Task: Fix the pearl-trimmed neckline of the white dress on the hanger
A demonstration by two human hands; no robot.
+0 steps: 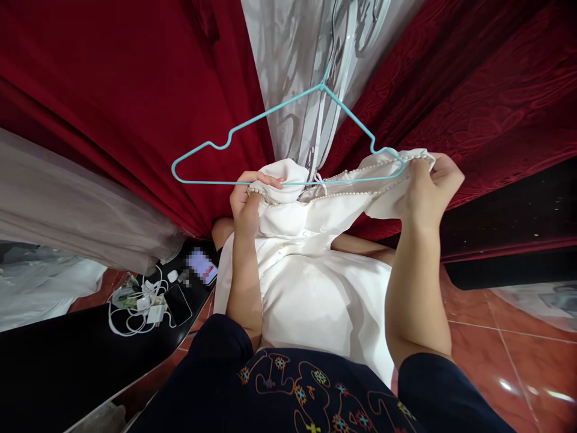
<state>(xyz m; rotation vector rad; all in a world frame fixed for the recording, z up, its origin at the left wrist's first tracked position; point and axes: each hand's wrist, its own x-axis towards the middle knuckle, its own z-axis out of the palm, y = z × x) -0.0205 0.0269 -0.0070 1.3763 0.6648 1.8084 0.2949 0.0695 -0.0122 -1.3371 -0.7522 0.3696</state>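
So we've got one white dress (327, 279) right in front of us, its skirt spread over our lap. The beaded neckline points away from us, hem end towards us, so the long axis runs roughly straight out from our body. Our left hand (246, 201) is pinching the beaded edge on one side, and our right hand (430, 186) has the other side bunched between thumb and fingers, pulling the neckline wide.

One light blue hanger (276, 108) hangs across the top, hook up, bar running left to right. Its right end overlaps the dress near our right hand; we can't tell if it's inside.

Behind that, red curtains (135, 90) flank pale hanging fabric (286, 66). On our left there's a black table (54, 355) with two phones (178, 305), one screen lit, and a tangle of white cables (130, 328), too messy to count. The floor (478, 343) is shiny reddish tile.
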